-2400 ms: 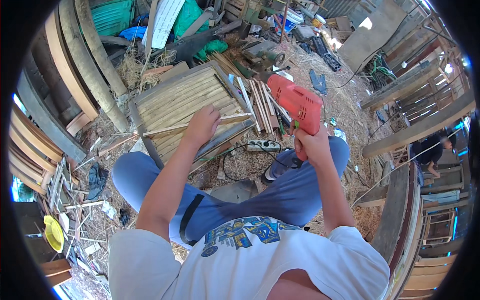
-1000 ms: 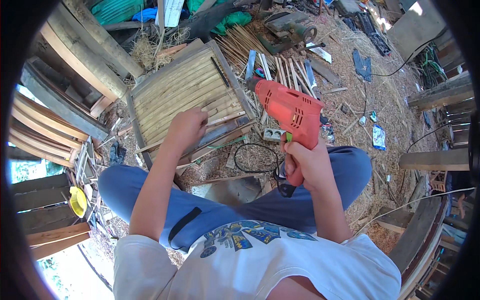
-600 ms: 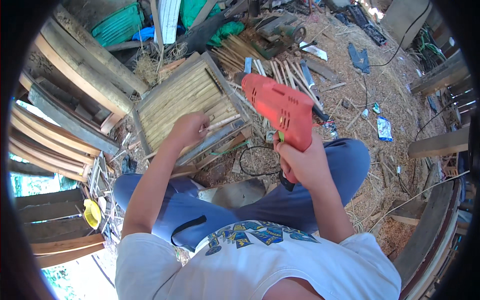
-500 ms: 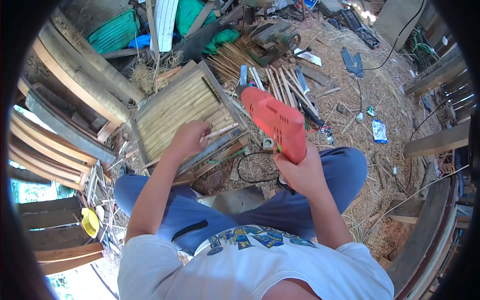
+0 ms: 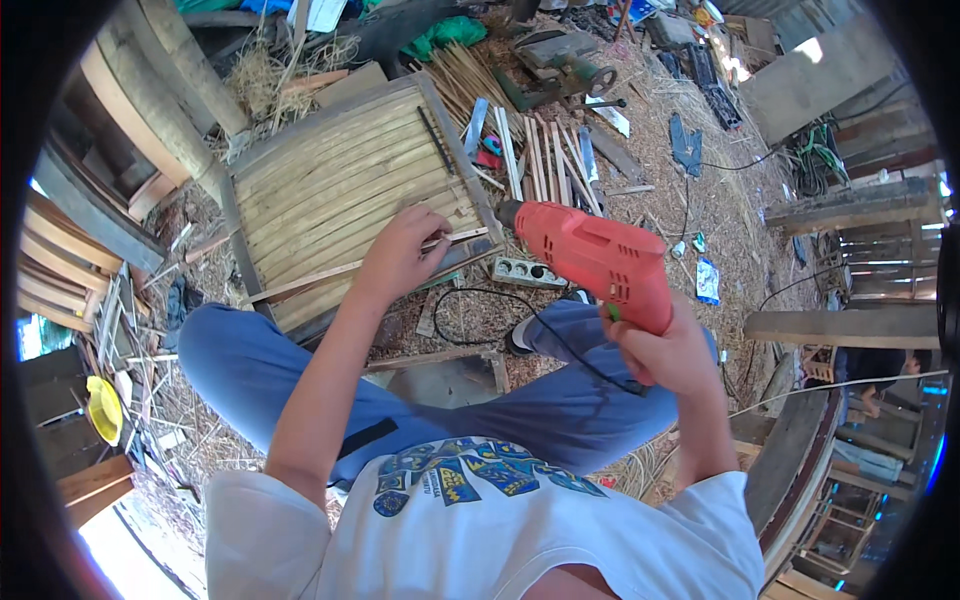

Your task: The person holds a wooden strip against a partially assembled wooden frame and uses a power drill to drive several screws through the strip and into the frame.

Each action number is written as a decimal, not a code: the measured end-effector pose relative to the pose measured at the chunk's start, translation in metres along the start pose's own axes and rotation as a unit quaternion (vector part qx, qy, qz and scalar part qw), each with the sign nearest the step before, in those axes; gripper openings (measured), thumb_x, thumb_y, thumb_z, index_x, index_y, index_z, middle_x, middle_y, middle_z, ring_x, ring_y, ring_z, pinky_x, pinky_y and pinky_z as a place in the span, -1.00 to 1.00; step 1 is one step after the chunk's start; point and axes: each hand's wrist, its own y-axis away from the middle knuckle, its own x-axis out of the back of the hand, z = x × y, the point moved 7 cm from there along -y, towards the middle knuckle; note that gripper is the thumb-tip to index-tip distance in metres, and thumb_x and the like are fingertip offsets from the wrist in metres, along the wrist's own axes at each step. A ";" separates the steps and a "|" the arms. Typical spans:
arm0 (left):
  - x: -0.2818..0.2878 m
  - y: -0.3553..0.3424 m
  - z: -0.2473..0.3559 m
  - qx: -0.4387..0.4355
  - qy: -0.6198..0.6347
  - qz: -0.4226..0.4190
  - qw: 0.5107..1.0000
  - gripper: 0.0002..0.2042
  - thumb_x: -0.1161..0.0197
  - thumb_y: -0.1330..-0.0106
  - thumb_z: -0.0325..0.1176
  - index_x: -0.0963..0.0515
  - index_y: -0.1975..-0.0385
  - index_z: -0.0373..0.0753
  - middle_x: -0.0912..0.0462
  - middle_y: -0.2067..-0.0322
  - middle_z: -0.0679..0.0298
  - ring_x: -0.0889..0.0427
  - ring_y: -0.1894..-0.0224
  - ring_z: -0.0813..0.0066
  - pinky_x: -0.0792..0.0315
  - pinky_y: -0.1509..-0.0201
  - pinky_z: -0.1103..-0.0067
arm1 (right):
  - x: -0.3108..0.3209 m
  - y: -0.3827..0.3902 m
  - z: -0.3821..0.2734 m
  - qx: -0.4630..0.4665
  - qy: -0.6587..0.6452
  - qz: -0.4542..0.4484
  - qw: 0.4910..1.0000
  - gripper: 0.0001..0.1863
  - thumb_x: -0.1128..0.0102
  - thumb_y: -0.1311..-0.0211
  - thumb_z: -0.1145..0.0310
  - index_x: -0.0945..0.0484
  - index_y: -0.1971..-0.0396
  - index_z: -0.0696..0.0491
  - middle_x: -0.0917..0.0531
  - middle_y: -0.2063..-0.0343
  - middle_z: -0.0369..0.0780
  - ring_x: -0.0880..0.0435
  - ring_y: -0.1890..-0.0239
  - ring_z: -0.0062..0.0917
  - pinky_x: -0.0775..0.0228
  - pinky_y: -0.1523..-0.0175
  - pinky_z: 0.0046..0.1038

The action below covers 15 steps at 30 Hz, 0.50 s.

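Straw-littered ground [image 5: 700,230], loose slats [image 5: 545,160], power strip [image 5: 528,272]

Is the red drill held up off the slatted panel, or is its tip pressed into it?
Held up. The right hand grips the red drill, its tip beside the slatted panel, apparently not touching.

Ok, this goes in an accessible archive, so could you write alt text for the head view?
A seated person's right hand holds a red electric drill, while the left hand presses a thin wooden strip against a slatted bamboo panel on straw-littered ground.
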 end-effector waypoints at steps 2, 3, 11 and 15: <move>-0.005 0.000 0.001 -0.020 -0.018 0.002 1.000 -0.90 -0.40 -0.33 -0.46 -0.68 0.22 -0.27 -0.63 0.22 0.12 -0.66 0.10 0.03 -0.57 -0.03 0.24 | 0.005 0.000 -0.017 -0.012 0.055 -0.007 0.998 -0.75 -0.36 -0.26 0.52 -0.66 0.05 0.14 -0.63 0.54 -0.39 -0.54 0.63 -0.75 -0.33 0.55 -0.58; -0.005 0.000 -0.001 -0.016 -0.013 0.003 1.000 -0.90 -0.40 -0.33 -0.46 -0.68 0.22 -0.27 -0.63 0.22 0.12 -0.66 0.10 0.03 -0.57 -0.03 0.24 | 0.004 -0.003 -0.027 -0.016 0.060 -0.009 0.998 -0.75 -0.36 -0.26 0.52 -0.66 0.05 0.14 -0.63 0.54 -0.39 -0.54 0.63 -0.75 -0.33 0.55 -0.58; -0.002 0.011 -0.004 -0.012 -0.057 0.034 0.998 -0.89 -0.42 -0.36 -0.38 -0.72 0.21 -0.24 -0.59 0.20 0.16 -0.62 0.02 0.09 -0.57 -0.06 0.24 | -0.010 -0.013 -0.077 0.010 0.250 -0.023 0.968 -0.67 -0.35 -0.24 0.54 -0.66 -0.02 0.20 -0.73 0.40 -0.20 -0.69 0.47 -0.54 -0.54 0.30 -0.36; -0.003 0.011 -0.006 -0.007 -0.047 0.035 0.998 -0.89 -0.43 -0.36 -0.37 -0.71 0.22 -0.23 -0.58 0.21 0.19 -0.62 0.03 0.12 -0.58 -0.04 0.25 | -0.010 -0.012 -0.079 0.006 0.281 -0.008 0.960 -0.54 -0.33 -0.24 0.54 -0.57 -0.17 0.18 -0.76 0.25 -0.09 -0.74 0.36 -0.47 -0.58 0.21 -0.31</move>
